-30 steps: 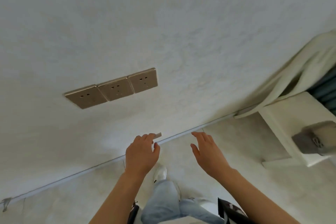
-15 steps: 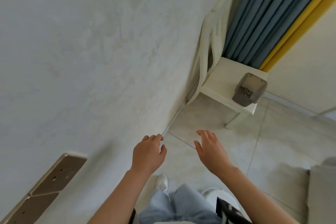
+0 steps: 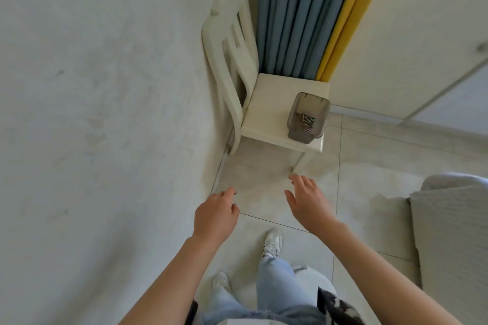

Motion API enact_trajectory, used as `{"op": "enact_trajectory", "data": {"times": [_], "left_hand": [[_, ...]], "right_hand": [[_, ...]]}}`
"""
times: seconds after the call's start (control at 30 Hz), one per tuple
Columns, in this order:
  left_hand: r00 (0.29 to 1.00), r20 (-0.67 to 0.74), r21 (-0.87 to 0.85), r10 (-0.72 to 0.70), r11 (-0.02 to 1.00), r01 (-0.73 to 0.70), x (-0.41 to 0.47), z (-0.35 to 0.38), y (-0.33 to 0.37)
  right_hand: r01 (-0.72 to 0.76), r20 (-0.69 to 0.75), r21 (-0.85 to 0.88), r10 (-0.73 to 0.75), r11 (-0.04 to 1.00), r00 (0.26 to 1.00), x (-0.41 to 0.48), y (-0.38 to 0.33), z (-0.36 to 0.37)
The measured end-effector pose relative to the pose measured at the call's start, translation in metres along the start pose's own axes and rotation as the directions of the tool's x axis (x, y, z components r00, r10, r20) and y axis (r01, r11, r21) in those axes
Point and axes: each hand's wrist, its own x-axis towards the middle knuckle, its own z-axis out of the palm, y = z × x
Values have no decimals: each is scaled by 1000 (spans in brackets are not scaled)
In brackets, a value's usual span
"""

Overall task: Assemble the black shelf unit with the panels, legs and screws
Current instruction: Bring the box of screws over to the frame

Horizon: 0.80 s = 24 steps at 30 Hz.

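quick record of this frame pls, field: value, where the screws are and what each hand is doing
screws: loose in a grey plastic bin
bin: on the front corner of the white plastic chair seat
chair: against the wall, by the blue and yellow curtain
left hand: fingers curled, back to camera; any hold is hidden
right hand: open, fingers straight, holds nothing
panels, legs: not in view
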Motion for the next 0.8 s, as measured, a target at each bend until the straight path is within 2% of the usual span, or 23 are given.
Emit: {"op": "enact_trajectory", "data": {"times": [0.37, 0.8], "left_hand": [[996, 75, -52, -48, 997, 52, 137, -1, 93], [979, 184, -187, -81, 975, 116, 295, -5, 144]], "right_hand": [[-53, -2, -23, 53, 998, 999, 117, 98, -73], [-125, 11, -44, 125, 991, 992, 252, 151, -119]]}}
